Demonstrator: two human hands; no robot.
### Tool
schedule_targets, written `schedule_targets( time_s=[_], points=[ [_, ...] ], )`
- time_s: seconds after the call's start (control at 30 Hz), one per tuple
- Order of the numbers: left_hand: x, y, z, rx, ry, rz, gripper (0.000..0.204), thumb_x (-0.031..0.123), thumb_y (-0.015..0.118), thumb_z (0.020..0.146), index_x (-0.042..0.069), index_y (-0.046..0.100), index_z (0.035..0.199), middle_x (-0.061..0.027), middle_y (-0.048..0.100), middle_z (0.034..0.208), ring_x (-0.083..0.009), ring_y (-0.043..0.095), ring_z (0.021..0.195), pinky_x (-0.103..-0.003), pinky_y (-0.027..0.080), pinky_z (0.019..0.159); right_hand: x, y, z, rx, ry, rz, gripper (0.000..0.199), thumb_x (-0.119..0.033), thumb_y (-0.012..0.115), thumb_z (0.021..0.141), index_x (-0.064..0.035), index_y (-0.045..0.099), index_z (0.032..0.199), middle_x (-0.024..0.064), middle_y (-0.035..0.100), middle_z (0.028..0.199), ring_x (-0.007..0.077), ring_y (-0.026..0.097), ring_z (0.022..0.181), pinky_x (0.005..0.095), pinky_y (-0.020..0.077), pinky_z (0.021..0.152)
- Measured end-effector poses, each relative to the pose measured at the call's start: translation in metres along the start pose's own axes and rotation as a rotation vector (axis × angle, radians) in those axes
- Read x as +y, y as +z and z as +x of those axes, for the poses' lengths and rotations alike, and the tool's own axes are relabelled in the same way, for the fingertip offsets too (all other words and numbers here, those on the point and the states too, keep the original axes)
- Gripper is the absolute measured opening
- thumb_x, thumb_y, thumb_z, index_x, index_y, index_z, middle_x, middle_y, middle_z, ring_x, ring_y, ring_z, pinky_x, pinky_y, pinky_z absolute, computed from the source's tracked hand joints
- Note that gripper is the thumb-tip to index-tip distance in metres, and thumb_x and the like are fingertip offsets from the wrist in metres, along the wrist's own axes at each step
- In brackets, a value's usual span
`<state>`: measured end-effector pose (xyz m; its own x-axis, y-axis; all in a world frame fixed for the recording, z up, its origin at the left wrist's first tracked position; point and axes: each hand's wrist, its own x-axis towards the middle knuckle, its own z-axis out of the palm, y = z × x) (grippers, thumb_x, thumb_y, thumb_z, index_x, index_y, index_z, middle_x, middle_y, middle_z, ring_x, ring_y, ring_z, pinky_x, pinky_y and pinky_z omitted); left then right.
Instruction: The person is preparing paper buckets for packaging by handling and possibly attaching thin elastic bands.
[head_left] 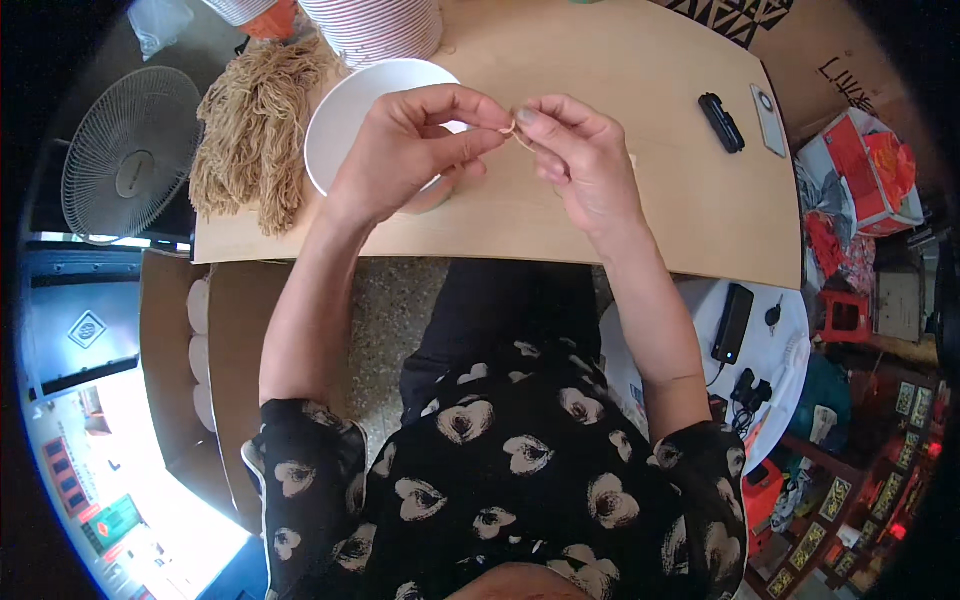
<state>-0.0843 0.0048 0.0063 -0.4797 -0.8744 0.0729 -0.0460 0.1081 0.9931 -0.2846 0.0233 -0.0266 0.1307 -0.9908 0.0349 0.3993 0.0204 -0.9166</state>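
My left hand (400, 150) and my right hand (592, 160) meet over the table, fingertips almost touching. Between them runs a short loop of thin tan cord (523, 143). Thumb and fingers of each hand pinch it. Behind and below my left hand is a white round tub (333, 130), partly covered by the hand and wrist. To its left lies a thick bundle of tan cords (262, 130), hanging slightly over the table's front edge. A tall stack of nested white tubs (375, 30) stands at the far side.
On the wooden table (600, 50), a black device (721, 123) and a flat light-coloured one (769, 120) lie at the right. A fan (132, 155) stands left. An open cardboard box (225, 330) holding white round things is below. A white round stool (780, 360) carries a black device (733, 323).
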Motion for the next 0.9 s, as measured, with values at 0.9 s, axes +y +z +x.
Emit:
schedule_targets(
  time_s=[0.9],
  points=[
    [-0.024, 0.011, -0.015, 0.404, 0.291, 0.266, 0.013, 0.006, 0.076, 0.084, 0.003, 0.076, 0.097, -0.0028, 0.071, 0.071, -0.0035, 0.062, 0.058, -0.020, 0.049, 0.049, 0.006, 0.023, -0.001, 0.030, 0.071, 0.011, 0.009, -0.010, 0.066, 0.093, -0.0014, 0.065, 0.094, 0.0009, 0.059, 0.075, 0.0010, 0.041, 0.053, 0.0164, 0.0286, 0.046]
  ],
)
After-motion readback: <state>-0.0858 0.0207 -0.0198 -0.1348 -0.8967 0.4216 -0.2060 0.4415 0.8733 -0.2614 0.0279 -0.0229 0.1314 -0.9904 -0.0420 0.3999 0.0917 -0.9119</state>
